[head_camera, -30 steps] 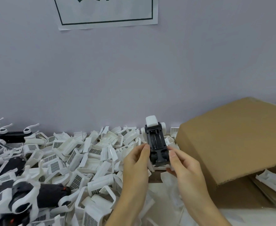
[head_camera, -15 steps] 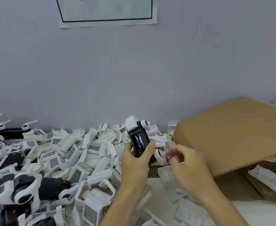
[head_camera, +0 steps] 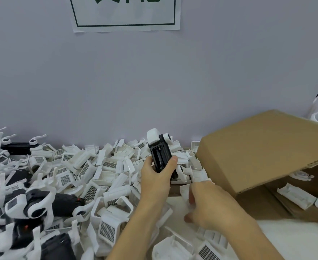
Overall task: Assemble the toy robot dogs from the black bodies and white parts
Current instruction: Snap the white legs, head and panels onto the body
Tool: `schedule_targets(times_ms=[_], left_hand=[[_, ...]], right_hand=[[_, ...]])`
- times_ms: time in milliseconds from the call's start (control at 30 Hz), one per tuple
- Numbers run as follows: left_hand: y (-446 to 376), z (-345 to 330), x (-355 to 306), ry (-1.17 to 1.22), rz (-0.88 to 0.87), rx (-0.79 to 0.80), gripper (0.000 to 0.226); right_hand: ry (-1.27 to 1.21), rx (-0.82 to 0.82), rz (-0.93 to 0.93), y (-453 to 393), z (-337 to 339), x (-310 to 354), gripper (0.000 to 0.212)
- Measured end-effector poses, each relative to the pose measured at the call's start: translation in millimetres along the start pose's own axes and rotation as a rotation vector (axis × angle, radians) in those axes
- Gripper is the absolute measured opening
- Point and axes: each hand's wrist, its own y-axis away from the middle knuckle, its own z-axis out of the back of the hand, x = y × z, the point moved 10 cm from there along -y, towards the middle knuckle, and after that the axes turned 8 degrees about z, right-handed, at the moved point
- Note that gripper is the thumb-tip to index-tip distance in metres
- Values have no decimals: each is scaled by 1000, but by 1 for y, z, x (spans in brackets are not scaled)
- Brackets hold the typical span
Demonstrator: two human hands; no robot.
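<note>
Now your left hand (head_camera: 155, 180) grips the black body (head_camera: 161, 156), thumb on one side and fingers on the other, holding it up with its open battery bay toward you and a white head piece (head_camera: 153, 136) at its far end. Your right hand (head_camera: 208, 201) hangs below and to the right of it, blurred, fingers curled down over loose white parts (head_camera: 90, 166) on the worktop; whether it holds one, you cannot tell. Right of that hand stands a cardboard box (head_camera: 263, 149).
</note>
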Motion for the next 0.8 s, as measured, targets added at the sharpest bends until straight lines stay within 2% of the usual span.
schedule_targets(times_ms=[167,367,467,633,800], left_hand=[[0,-2,-1,-4,-3,16,19],[8,-14,-9,-57,-47,100,17],[9,-10,-17,-47,-53,68,22],[14,-7,-47,3,-102,26,27],[23,-9,-74,-3,-125,4,31]], right_hand=[[59,-1,26,-1,-1,1,23],[96,-91,77,-5,4,2,10],[92,-154,98,-6,13,2,13],[13,-264,127,-7,27,1,30],[-155,-434,203,-3,49,3,28]])
